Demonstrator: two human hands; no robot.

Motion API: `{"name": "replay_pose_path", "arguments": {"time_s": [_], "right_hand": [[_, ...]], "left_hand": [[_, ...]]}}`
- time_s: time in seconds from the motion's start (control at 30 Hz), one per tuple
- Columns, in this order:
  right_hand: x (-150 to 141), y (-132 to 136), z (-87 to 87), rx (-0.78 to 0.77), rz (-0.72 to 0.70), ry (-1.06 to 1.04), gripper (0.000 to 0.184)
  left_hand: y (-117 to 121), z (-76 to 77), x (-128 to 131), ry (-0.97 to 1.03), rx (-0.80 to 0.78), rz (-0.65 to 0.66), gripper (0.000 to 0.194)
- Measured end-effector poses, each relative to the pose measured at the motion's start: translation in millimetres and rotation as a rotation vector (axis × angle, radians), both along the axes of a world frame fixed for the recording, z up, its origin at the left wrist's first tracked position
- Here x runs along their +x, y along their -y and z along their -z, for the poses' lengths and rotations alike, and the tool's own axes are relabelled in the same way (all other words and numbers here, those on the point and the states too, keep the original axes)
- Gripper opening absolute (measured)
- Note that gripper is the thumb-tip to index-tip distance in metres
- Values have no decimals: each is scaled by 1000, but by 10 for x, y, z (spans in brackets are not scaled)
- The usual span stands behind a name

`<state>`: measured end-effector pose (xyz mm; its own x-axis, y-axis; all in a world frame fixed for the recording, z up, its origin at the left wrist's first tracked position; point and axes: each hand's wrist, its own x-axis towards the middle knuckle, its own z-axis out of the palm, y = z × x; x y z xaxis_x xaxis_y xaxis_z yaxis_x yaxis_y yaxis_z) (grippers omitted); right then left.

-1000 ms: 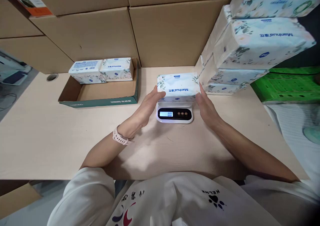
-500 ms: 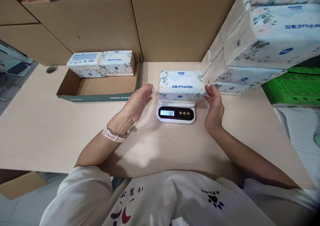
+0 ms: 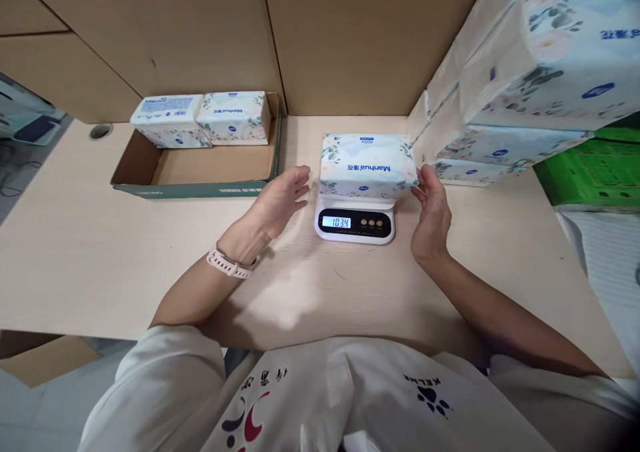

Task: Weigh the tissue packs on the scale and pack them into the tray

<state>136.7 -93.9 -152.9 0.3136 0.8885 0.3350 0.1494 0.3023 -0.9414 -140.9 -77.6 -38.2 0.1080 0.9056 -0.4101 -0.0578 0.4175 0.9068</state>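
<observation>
A white and pale blue tissue pack [image 3: 367, 165] with a leaf print rests on the white digital scale [image 3: 355, 225]. The scale's lit display reads 103.4. To the left of the pack is my left hand [image 3: 277, 205], open and apart from it, with its fingers stretched out. My right hand [image 3: 431, 215] is open at the pack's right end, its fingertips very near or touching the wrapper; I cannot tell which. Two more tissue packs [image 3: 233, 119] sit side by side at the back of a shallow green cardboard tray [image 3: 240, 189].
A tall stack of tissue packs [image 3: 540, 72] stands on the right of the table [image 3: 340, 299]. Brown cardboard boxes [image 3: 370, 45] form a wall behind. Beyond the table's right edge is a green crate [image 3: 595, 172]; an open carton [image 3: 55, 359] lies below at the left.
Both hands have let go of the tissue pack and moved apart to its two sides. The scale display has changed from 0.0 to 103.4. The view has shifted slightly.
</observation>
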Motion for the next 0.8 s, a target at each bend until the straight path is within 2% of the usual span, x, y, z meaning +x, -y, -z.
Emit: {"name": "replay_pose_path", "arguments": {"time_s": [0.1,0.8], "right_hand": [[4,-4,8,11,2,15,72],[16,-2,-3,7,-8,42,75]], "left_hand": [[-7,-9,3,68,-62,-8,39],[3,-15,4,65,-38,5,52]]}}
